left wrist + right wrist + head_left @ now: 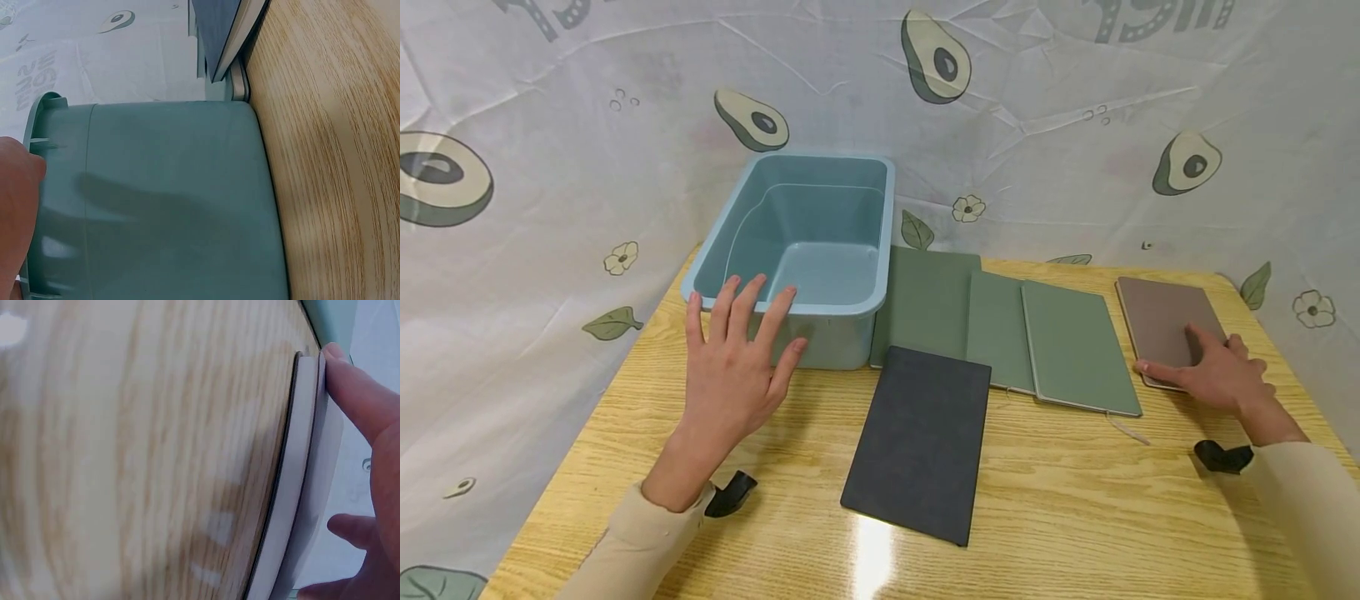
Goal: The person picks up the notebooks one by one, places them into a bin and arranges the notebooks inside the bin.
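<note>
My left hand [730, 375] is spread over the near rim of a blue-green plastic bin [838, 346], fingers fanned out and gripping nothing. The left wrist view shows the bin's outer wall [175, 156] with part of that hand at its rim. At the far right, my right hand [1221, 371] rests on a brown notebook [1161, 308] lying flat. Its thumb touches the notebook's near left corner, the other fingers reaching over the cover. The page edges of the notebook [295, 456] show in the right wrist view, with the thumb at the cover's edge.
A black notebook [925, 442] lies in front, its far end overlapping a dark green notebook [928, 300] beside the bin. Two lighter green notebooks [1078, 350] overlap further right, a ribbon [1127, 429] trailing from one. A patterned cloth [1037, 125] hangs behind the wooden table [1060, 500].
</note>
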The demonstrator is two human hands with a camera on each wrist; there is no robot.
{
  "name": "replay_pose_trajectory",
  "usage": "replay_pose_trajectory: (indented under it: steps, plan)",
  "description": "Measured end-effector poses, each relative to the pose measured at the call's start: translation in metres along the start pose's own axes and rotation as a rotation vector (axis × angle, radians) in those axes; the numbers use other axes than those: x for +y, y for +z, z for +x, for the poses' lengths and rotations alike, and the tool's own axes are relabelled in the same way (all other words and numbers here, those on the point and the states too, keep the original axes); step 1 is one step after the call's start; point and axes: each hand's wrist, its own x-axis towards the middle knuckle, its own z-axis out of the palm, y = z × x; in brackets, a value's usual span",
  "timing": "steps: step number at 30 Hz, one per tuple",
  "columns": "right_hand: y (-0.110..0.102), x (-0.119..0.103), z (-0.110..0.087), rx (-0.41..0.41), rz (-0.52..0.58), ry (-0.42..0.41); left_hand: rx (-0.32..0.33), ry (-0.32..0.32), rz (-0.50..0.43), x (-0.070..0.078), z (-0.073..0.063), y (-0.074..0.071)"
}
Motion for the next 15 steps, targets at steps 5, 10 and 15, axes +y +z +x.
replay_pose_trajectory:
  steps: [5,10,15]
  plan:
    - [0.000,0.004,0.001,0.039,0.016,0.027,0.009,0.005,-0.003,0.000,0.001,0.001]
    - [-0.002,0.012,0.000,0.078,0.092,0.065,0.008,0.013,0.001,0.001,0.002,0.002]
    - [-0.007,0.018,-0.004,0.086,0.408,0.171,0.011,0.012,0.009,0.000,0.003,0.001]
